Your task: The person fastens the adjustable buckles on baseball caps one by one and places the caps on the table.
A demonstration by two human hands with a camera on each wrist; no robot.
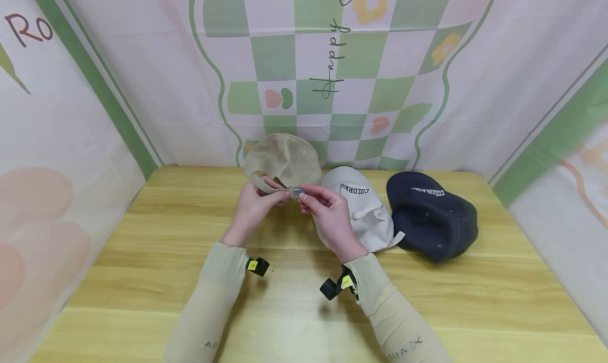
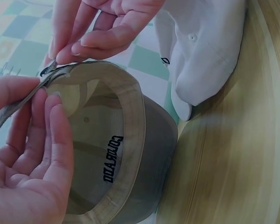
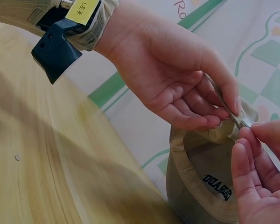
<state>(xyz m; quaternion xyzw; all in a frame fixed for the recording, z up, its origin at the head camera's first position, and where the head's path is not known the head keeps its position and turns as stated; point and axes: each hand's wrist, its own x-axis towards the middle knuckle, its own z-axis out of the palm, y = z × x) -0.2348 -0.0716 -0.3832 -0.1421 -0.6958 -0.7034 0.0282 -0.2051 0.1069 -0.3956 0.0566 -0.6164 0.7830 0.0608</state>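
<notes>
A khaki baseball cap [image 1: 286,160] is held up at the back of the table, its hollow inside and black lettering showing in the left wrist view. My left hand [image 1: 254,204] pinches the cap's fabric strap [image 2: 11,108] between thumb and fingers. Opposite it, my right hand [image 1: 330,215] pinches the small metal buckle [image 1: 297,192] at the strap's end. Both sets of fingertips almost meet at the buckle. Whether the strap runs through the buckle is too small to tell.
A white cap [image 1: 366,220] lettered COLORADO lies just right of the khaki one, partly behind my right hand. Farther right sits a navy cap [image 1: 432,220]. Patterned curtains [image 1: 273,57] rise behind the wooden table [image 1: 142,278] and at both sides.
</notes>
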